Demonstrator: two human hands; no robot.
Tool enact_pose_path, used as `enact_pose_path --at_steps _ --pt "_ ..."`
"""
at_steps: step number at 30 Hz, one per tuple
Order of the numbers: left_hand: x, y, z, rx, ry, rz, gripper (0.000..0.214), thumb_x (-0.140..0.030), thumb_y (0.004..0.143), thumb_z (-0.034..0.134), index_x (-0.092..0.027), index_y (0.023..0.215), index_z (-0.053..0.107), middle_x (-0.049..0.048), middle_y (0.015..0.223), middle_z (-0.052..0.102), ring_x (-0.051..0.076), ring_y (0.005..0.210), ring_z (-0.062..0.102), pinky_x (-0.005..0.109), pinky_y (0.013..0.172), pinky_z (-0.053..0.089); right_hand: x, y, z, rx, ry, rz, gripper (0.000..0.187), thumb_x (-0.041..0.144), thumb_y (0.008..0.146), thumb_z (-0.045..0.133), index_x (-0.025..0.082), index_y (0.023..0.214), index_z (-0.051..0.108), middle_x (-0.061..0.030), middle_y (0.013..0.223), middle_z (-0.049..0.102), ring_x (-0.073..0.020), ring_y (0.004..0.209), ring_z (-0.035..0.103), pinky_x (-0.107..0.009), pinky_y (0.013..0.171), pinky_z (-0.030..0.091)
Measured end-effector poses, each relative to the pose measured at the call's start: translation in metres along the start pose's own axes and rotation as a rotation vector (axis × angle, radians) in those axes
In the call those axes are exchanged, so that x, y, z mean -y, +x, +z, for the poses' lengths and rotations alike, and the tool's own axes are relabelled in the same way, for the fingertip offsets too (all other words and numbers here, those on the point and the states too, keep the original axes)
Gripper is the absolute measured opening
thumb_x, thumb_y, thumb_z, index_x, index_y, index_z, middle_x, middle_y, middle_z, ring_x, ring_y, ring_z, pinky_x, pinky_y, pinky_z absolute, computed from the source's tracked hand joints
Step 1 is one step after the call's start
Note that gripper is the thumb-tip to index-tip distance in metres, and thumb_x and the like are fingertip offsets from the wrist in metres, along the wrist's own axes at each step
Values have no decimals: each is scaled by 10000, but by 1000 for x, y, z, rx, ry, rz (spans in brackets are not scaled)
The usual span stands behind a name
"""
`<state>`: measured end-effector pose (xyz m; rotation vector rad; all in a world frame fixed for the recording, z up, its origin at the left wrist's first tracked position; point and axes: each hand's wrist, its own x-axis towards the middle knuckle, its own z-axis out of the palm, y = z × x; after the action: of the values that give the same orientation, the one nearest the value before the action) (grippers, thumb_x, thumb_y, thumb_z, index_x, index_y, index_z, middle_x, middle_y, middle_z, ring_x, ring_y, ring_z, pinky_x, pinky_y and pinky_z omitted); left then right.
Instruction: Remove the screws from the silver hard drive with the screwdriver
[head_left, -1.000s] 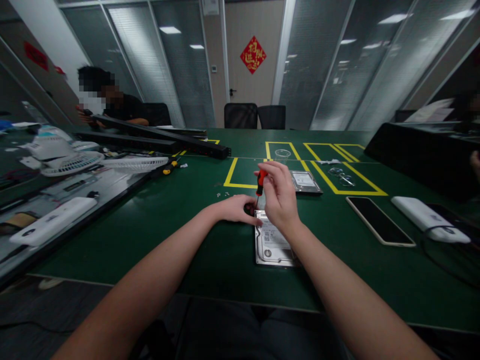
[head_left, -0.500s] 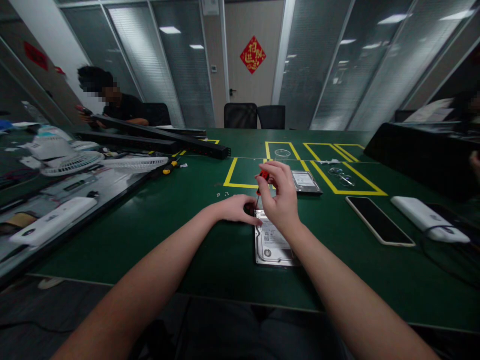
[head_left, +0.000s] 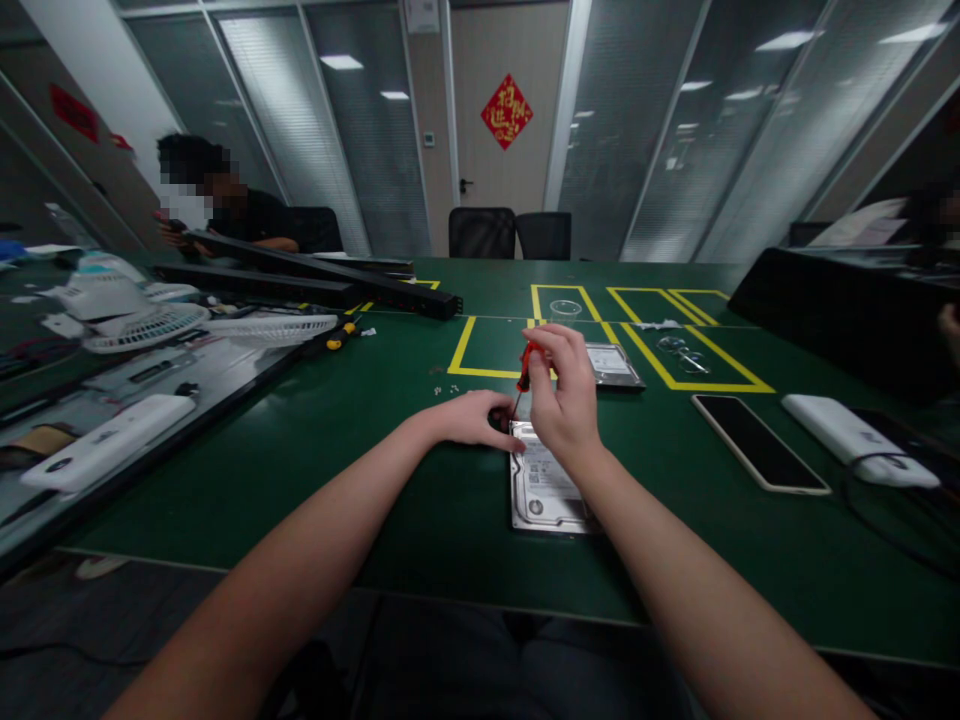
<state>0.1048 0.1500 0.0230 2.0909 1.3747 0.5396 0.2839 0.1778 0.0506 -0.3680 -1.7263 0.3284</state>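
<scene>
A silver hard drive (head_left: 553, 490) with a white label lies flat on the green table in front of me. My left hand (head_left: 474, 418) grips its far left corner, thumb on the top face and fingers curled round the far side. Between the fingers of my right hand (head_left: 564, 392) is a red and black screwdriver (head_left: 526, 368), held almost upright. Its thin shaft points down to the drive's far left corner; where exactly the tip sits, I cannot tell. My right hand and forearm cover the drive's right part.
Several small screws (head_left: 448, 390) lie beyond my left hand. A second hard drive (head_left: 613, 366) sits behind my right hand. Rightward are a phone (head_left: 759, 442) and a white power bank (head_left: 859, 438). A yellow-handled screwdriver (head_left: 342, 335) and fan parts (head_left: 142, 310) are leftward, near a seated person (head_left: 255, 220).
My right hand's fingers have shifted slightly on the screwdriver handle, which now leans a little more to the right. My left hand and the hard drive have stayed in place.
</scene>
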Motion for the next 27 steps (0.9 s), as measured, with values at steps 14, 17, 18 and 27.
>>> enact_pose_path --at_steps 14,17,18,27 --pt "2 1 2 -11 -6 9 562 -635 711 833 -177 1010 700 44 919 686 224 834 613 321 731 432 -3 0 0 30 2 -17 362 136 1040 414 300 1263 647 -87 1248 589 -242 1218 603 -496 1046 535" --pt "2 1 1 -3 -20 12 558 -628 719 832 -178 1025 707 51 941 701 230 840 624 330 736 443 -3 0 1 28 4 -21 323 160 1052 427 295 1258 635 -90 1249 590 -240 1210 602 -496 1045 537" --pt "2 1 1 -1 -19 12 561 -627 721 832 -178 1034 711 54 947 706 233 844 627 333 738 446 -2 0 1 26 2 -20 308 169 1054 437 291 1258 632 -92 1249 590 -239 1209 600 -495 1040 541" --pt "-1 0 -1 23 -6 10 573 -622 745 822 -175 1092 734 67 977 733 247 875 652 348 763 468 -3 -2 2 27 54 26 239 232 1048 518 269 1248 643 -102 1277 580 -232 1164 635 -443 930 613"
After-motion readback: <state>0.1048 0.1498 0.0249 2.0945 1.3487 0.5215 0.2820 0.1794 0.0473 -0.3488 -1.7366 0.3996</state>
